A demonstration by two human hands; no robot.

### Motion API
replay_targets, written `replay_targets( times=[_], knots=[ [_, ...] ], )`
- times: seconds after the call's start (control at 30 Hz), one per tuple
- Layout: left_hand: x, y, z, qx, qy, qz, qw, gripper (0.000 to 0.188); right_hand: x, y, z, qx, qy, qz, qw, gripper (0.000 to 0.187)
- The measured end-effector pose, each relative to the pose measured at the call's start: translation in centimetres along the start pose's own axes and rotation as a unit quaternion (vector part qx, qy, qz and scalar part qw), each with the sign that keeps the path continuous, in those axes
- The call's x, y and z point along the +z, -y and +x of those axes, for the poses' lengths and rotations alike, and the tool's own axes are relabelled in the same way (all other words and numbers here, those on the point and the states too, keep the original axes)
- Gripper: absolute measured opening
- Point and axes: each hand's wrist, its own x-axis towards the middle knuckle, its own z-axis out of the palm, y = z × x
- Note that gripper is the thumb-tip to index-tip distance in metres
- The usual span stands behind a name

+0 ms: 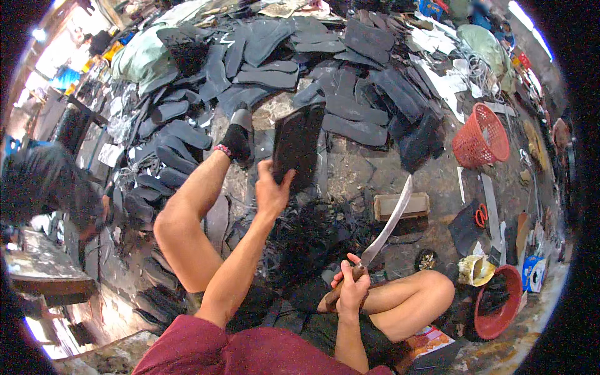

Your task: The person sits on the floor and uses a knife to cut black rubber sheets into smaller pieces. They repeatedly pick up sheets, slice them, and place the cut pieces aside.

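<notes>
My left hand (pixel 273 189) grips the lower edge of a black foam sheet (pixel 297 144), thumb on its face, and holds it tilted up in front of me. Around the handle of a long knife (pixel 392 220) my right hand (pixel 352 289) is closed, close to my bent right leg. The knife's curved blade points up and away, apart from the sheet. Dark cut scraps (pixel 312 234) lie beneath the sheet, between my legs. Flat dark sole-shaped pieces (pixel 356 119) spread over the floor beyond it.
A tan rectangular block (pixel 402 206) lies behind the blade. To the right are a red mesh basket (pixel 481 134), orange-handled scissors (pixel 480 215) and a red tub (pixel 500 312). Another person's dark-clothed leg (pixel 47 187) is at the left. Stuffed pale sacks (pixel 140 59) stand far left.
</notes>
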Motion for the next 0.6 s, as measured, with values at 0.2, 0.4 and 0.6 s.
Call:
replay_targets(
  times=[0.2,0.4,0.6],
  knots=[
    [-12.9,-6.3,-4.2,0.061,-0.054,0.034,0.996,0.046,0.5,-0.3,-0.5,-0.018,0.047,-0.037,0.998,0.034],
    [-17.8,-8.0,-6.2,0.005,-0.056,-0.207,0.977,0.061,-0.5,2.8,-5.1,-0.197,0.154,-0.126,0.96,0.056],
    [-17.5,-8.2,-9.1,-0.175,0.004,-0.4,0.9,0.068,-6.7,3.4,-9.4,-0.308,0.317,-0.317,0.839,0.04]
  ],
)
